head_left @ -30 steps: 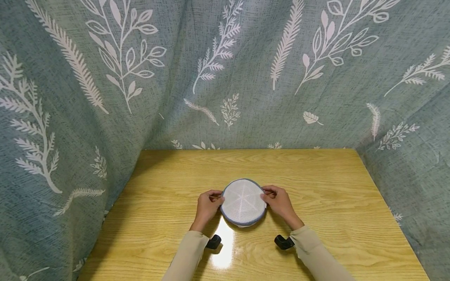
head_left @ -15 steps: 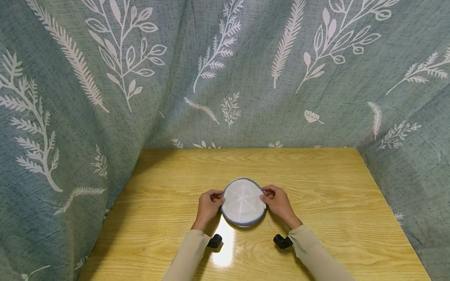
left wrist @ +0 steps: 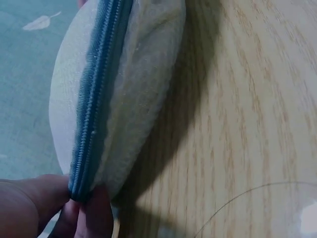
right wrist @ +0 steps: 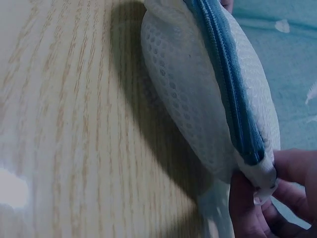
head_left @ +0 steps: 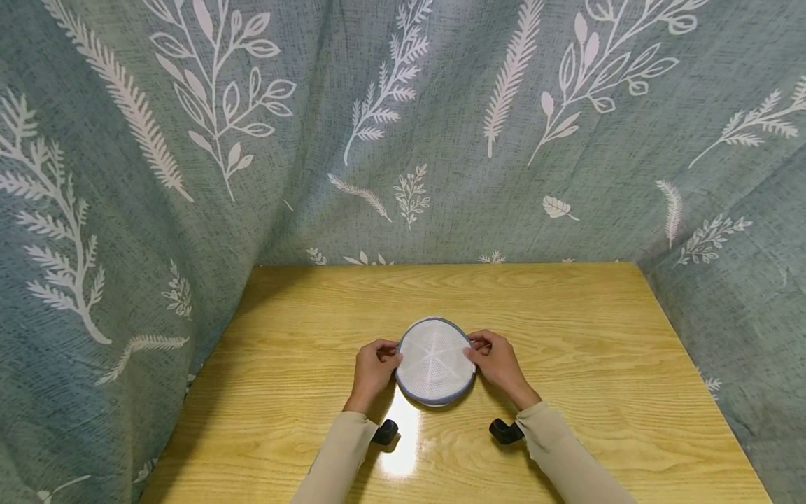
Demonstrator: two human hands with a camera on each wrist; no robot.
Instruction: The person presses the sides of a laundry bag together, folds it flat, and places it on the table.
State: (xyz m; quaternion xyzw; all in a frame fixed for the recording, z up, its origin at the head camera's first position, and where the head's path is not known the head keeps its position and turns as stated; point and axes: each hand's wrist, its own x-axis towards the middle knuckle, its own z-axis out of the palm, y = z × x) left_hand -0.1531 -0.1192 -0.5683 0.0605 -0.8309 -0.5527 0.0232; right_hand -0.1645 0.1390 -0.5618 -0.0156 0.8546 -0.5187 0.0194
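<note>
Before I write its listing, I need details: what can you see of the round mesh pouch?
The pouch is round and white, of soft-looking mesh, with pale lines crossing its face like spokes. A blue zipper runs along its edge and looks closed where the wrist views show it; below it the body bulges. The left hand and right hand pinch opposite sides of the rim, its face turned up toward the head camera. Whether the underside touches the wooden table is unclear.
</note>
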